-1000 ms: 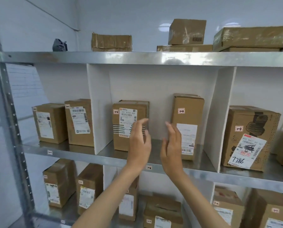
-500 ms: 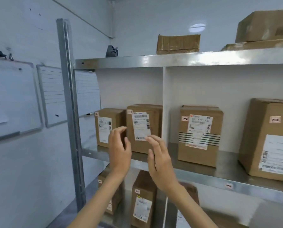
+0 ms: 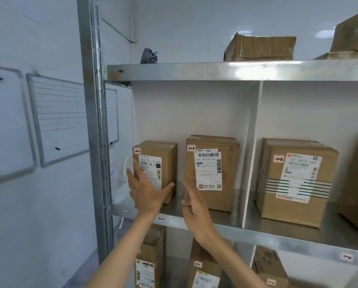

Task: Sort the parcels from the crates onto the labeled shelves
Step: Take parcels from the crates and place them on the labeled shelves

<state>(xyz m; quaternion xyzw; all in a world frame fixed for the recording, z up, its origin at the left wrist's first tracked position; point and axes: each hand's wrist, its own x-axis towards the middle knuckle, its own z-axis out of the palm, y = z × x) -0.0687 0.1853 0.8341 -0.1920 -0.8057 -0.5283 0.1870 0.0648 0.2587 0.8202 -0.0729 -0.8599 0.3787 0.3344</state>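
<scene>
Swung left along the rack since a second ago, from the 1-2 bay to the bay with the 1-1 tag (image 3: pixel 161 218). Both hands raised and apart, holding nothing. Left hand (image 3: pixel 145 194) with fingers straight and spread, thumb wide to the right, in front of the lower face of the small parcel (image 3: pixel 165 161); touching it or just short of it, cannot tell. Right hand (image 3: pixel 194 206) flat and upright, fingers loosely straight, in front of the gap between that parcel and the taller parcel (image 3: pixel 229 183) just beside it. Both parcels upright on the middle shelf (image 3: pixel 277 231), each with a 1-1 sticker at the top left corner and a white shipping label facing out. Right of the white divider (image 3: pixel 251 152), a striped parcel (image 3: pixel 294 206) marked 1-2. On the top shelf (image 3: pixel 215 70), a flat parcel (image 3: pixel 259 47). Below, more parcels (image 3: pixel 151 256) on the lower level. Left of the steel post (image 3: pixel 95 121), a whiteboard (image 3: pixel 57 117) on the wall.
</scene>
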